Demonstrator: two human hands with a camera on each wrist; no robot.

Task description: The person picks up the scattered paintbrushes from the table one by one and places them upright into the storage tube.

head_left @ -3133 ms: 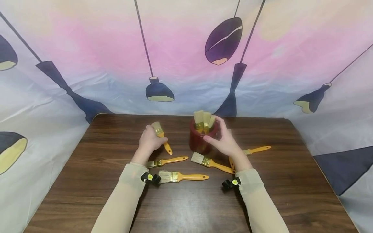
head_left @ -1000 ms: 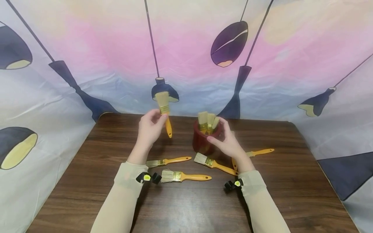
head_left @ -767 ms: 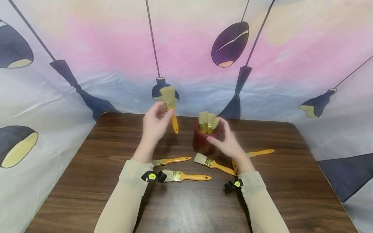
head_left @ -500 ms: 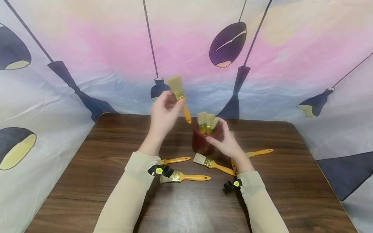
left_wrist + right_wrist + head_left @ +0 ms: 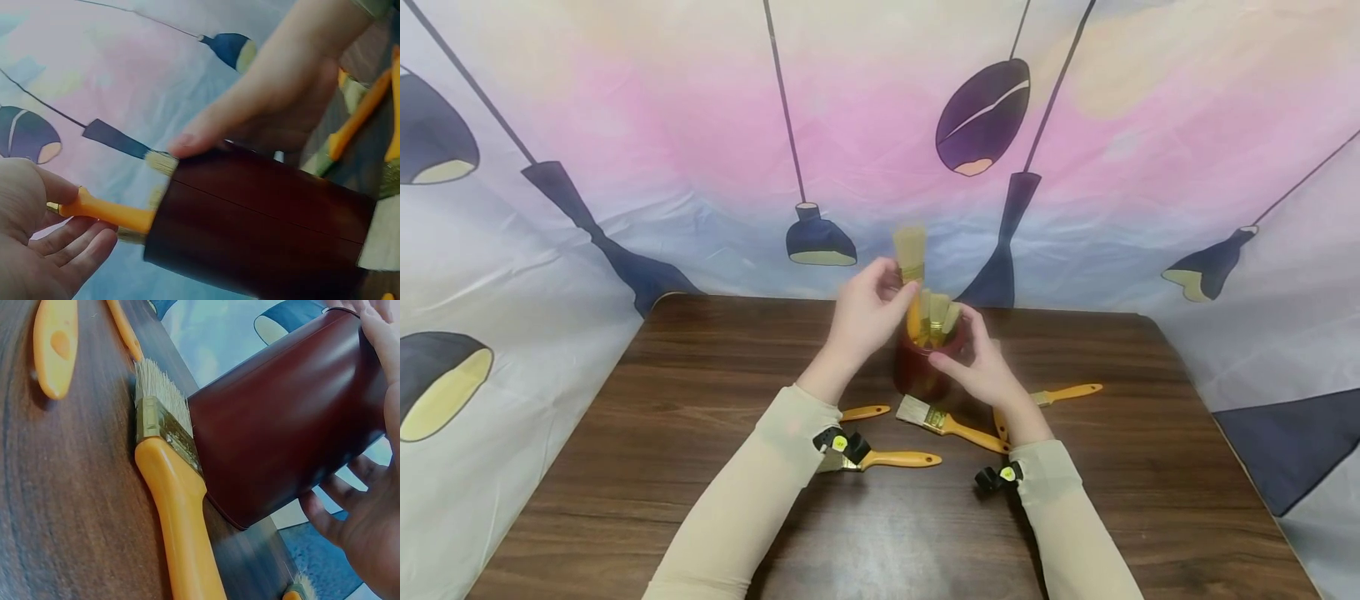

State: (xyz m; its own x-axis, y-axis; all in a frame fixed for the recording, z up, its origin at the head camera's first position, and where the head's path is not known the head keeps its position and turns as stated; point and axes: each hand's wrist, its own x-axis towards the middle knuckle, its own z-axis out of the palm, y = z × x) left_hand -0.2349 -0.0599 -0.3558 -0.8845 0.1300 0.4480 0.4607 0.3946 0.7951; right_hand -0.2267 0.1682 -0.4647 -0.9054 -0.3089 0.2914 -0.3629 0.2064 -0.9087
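My left hand [image 5: 867,310] pinches a flat paintbrush [image 5: 911,248] with pale bristles and an orange handle. Its bristles point up, and the handle tip dips into the mouth of a dark red cup [image 5: 916,372]. In the left wrist view, the orange handle [image 5: 112,211] runs from between the thumb and fingers past the cup's rim. My right hand [image 5: 983,360] holds the cup from the right, thumb at the rim and fingers round the far side, as the right wrist view shows. Several paintbrushes [image 5: 937,308] stand in the cup, bristles up.
On the brown wooden table [image 5: 700,392], a paintbrush [image 5: 958,427] lies right before the cup. Nearer, another paintbrush [image 5: 898,458] lies partly under the left wrist camera, with an orange handle [image 5: 867,412] behind it. A further brush [image 5: 1075,391] lies to the right. A printed cloth [image 5: 700,167] hangs behind.
My left hand has picked up the paintbrush from the table's left, lifted it and carried it right, lowering its handle into the cup. My right hand has stayed on the cup.
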